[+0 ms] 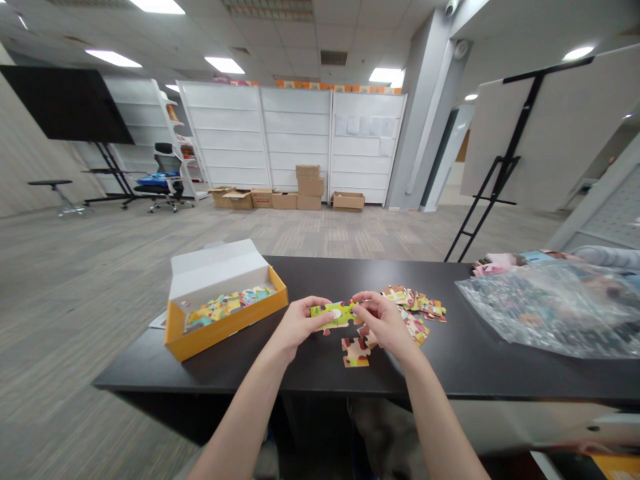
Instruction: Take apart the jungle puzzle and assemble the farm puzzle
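Between both hands, just above the dark table (220, 363), is a strip of green puzzle pieces (343, 312). My left hand (300, 325) pinches its left end, thumb on top. The fingers of my right hand (383, 320) close on the strip's right end. Below the hands a beige and brown puzzle piece (355, 353) lies on the table. A loose pile of puzzle pieces (414, 301) spreads behind and beside my right hand, which partly hides it.
An open yellow box (230, 333) with several puzzle pieces stands on the left, its white lid raised at the back. A clear plastic bag (555, 307) covers the table's right side, with pink cloth (500, 263) behind it.
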### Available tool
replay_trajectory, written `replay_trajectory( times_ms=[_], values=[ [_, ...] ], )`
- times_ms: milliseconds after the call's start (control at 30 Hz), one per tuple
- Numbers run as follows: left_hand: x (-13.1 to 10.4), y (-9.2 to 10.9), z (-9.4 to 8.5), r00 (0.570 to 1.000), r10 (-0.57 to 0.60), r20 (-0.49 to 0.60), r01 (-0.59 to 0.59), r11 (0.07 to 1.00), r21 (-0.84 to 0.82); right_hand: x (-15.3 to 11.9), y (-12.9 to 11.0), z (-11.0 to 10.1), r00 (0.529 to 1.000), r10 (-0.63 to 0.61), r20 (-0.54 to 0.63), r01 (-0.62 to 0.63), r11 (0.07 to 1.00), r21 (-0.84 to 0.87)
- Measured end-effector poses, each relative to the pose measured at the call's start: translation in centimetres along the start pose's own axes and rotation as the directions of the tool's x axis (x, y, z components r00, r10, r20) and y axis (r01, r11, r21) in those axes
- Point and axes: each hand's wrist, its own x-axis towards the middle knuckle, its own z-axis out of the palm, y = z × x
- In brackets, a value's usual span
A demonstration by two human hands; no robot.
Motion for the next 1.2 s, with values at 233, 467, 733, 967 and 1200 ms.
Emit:
replay_trajectory(
  times_ms=[233, 467, 733, 967, 1200],
  values=[
    [0.7, -0.7, -1.6, 0.994, 0.104, -0.021, -0.091, 0.939, 0.331, 0.5, 0.8, -0.6, 0.988, -0.144, -0.054, 0.113, 0.92, -0.374],
    [1.2, -1.2, -2.6, 0.972, 0.219, -0.08, -0.148, 0.844, 0.516, 1.0, 3.0, -10.7, 0.785, -0.375, -0.492, -0.176, 0.627, -0.759],
    [1.0, -0.5, -1.9, 0.959, 0.242, -0.149, -0.165, 0.901, 0.402, 1.4, 4.7, -13.3, 0.824, 0.033, -0.566, -0.524, 0.426, -0.738],
    [0.8, 0.4, -1.3, 0.948, 0.252, -0.196, -0.187, 0.936, 0.297, 1.8, 4.2, -10.8, 0.868, 0.075, -0.491, -0.49, 0.294, -0.821],
    [0.7, 0.7, -1.1, 0.943, 0.264, -0.2, -0.199, 0.934, 0.296, 2.1, 4.0, -8.9, 0.894, 0.08, -0.44, -0.445, 0.26, -0.857]
  ],
)
